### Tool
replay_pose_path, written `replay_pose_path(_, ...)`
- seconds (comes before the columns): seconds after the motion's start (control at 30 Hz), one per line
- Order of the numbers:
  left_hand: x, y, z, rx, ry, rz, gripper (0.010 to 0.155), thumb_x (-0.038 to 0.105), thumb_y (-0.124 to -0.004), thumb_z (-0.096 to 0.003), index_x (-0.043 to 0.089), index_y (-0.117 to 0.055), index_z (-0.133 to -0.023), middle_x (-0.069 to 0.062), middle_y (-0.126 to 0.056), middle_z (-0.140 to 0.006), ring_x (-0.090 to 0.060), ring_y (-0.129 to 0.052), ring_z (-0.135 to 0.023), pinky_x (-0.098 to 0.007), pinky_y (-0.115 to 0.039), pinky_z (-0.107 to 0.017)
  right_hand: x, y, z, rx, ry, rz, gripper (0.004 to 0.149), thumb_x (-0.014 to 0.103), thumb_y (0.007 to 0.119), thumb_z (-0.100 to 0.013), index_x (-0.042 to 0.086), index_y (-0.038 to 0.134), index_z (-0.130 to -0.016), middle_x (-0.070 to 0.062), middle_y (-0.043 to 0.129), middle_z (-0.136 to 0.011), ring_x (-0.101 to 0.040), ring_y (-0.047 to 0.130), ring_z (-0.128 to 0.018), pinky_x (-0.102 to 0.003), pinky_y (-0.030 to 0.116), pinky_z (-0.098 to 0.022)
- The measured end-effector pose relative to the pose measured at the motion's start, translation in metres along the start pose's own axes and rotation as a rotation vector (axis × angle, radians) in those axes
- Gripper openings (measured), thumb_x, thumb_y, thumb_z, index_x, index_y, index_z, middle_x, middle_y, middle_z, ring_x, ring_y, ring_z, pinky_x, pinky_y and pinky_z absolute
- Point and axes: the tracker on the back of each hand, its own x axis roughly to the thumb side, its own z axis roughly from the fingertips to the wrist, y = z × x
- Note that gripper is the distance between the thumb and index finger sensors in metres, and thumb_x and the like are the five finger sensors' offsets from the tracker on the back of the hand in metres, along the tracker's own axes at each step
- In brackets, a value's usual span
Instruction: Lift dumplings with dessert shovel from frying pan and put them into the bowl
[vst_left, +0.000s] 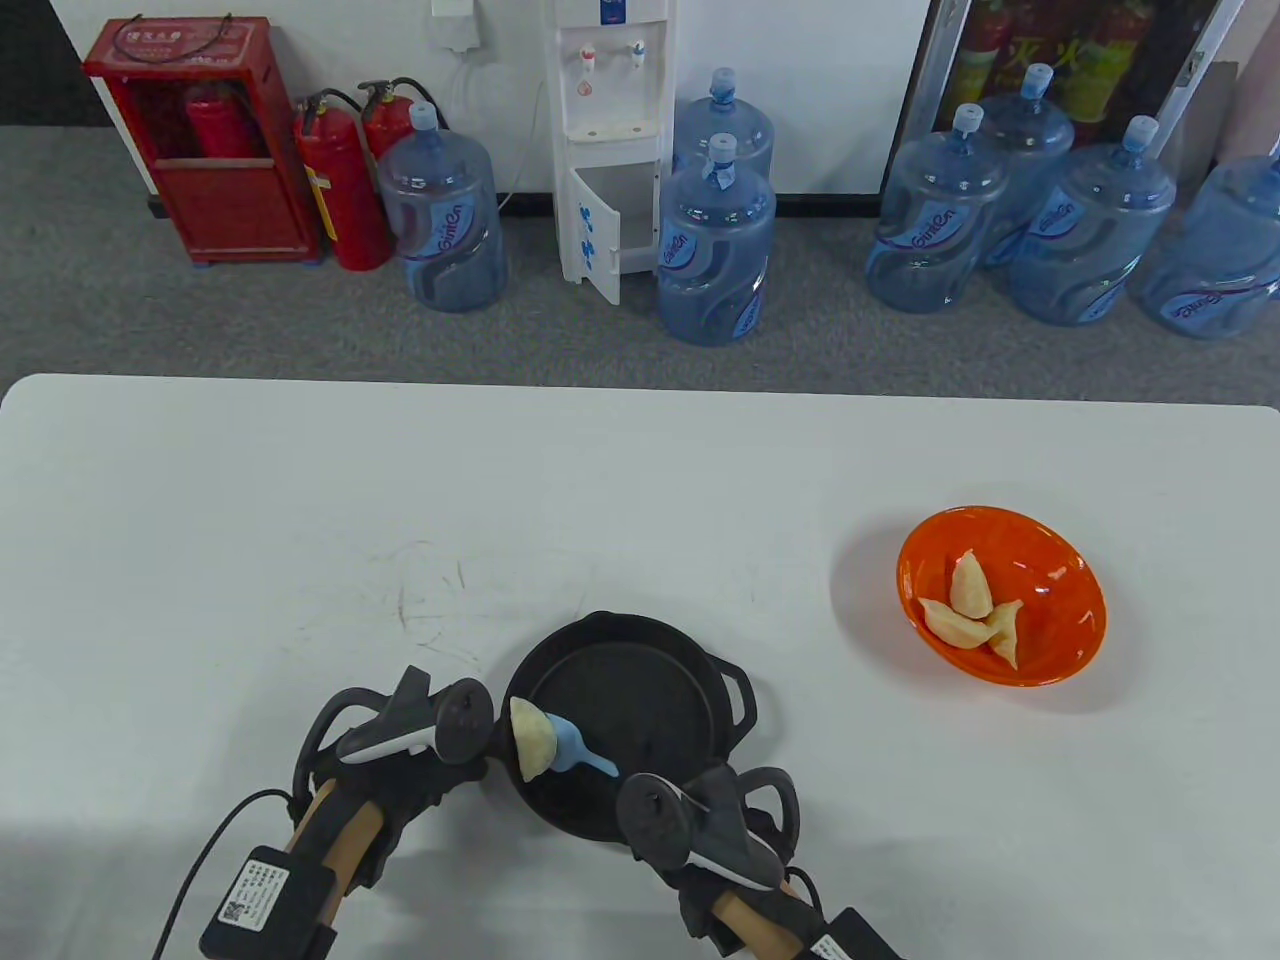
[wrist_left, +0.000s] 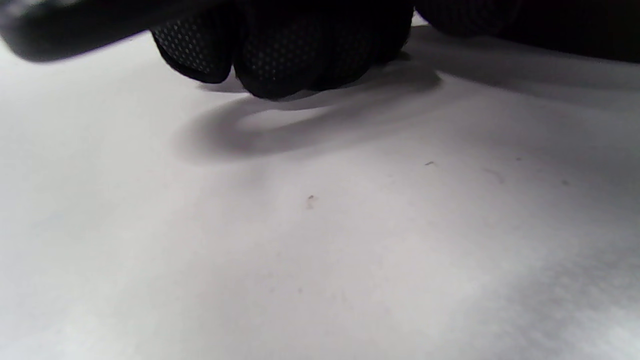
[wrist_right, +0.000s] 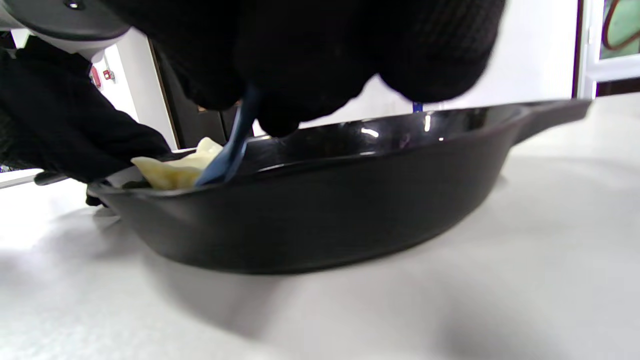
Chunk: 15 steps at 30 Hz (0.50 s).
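- The right hand (vst_left: 700, 810) sits at the near rim of the frying pan (vst_left: 680, 710), fingers curled round the handle of the blue dessert shovel (vst_left: 580, 748)
- The left hand (vst_left: 420, 740) is at the pan's left edge; the left wrist view shows its fingers (wrist_left: 280, 55) curled, knuckles on the table (vst_left: 300, 560), gripping nothing I can make out
- The shovel blade touches one dumpling (vst_left: 530, 738) against the pan's left wall
- Farther right, the orange bowl (vst_left: 1050, 560) holds three dumplings (vst_left: 972, 610)
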Motion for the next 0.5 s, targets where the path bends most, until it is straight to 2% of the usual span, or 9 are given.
replay_pose_path(0.07, 0.000, 0.000, 0.000, 0.000, 0.000, 0.003, 0.054, 0.051, -0.063, -0.0503, 0.029, -0.058, -0.099, 0.006, -0.077, -0.084, -0.015, -0.089, -0.068, -0.049, -0.071, -0.072, -0.005, 0.000, -0.002, 0.018, 0.008, -0.040, 0.046, 0.038, 0.076, -0.061, 0.013, 0.083, -0.099, -0.013, 0.089, -0.082, -0.005, 0.092, -0.034, -0.037, 0.088, -0.036)
replay_pose_path(0.37, 0.000, 0.000, 0.000, -0.001, 0.000, 0.003, 0.054, 0.052, -0.063, -0.0503, 0.028, -0.058, -0.099, 0.005, -0.077, -0.084, -0.015, -0.089, -0.068, -0.049, -0.071, -0.072, -0.043, 0.005, -0.012, 0.199, 0.125, -0.422, 0.045, 0.036, 0.074, -0.062, 0.012, 0.085, -0.098, -0.014, 0.090, -0.080, -0.006, 0.090, -0.032, -0.037, 0.087, -0.034)
replay_pose_path(0.5, 0.000, 0.000, 0.000, -0.001, 0.000, 0.003, 0.055, 0.052, -0.063, -0.0504, 0.028, -0.058, -0.099, 0.006, -0.077, -0.084, -0.015, -0.089, -0.068, -0.049, -0.071, -0.072, -0.053, 0.004, -0.013, 0.218, 0.135, -0.514, 0.045, 0.036, 0.074, -0.062, 0.012, 0.085, -0.098, -0.014, 0.089, -0.080, -0.006, 0.090, -0.033, -0.037, 0.087, -0.035)
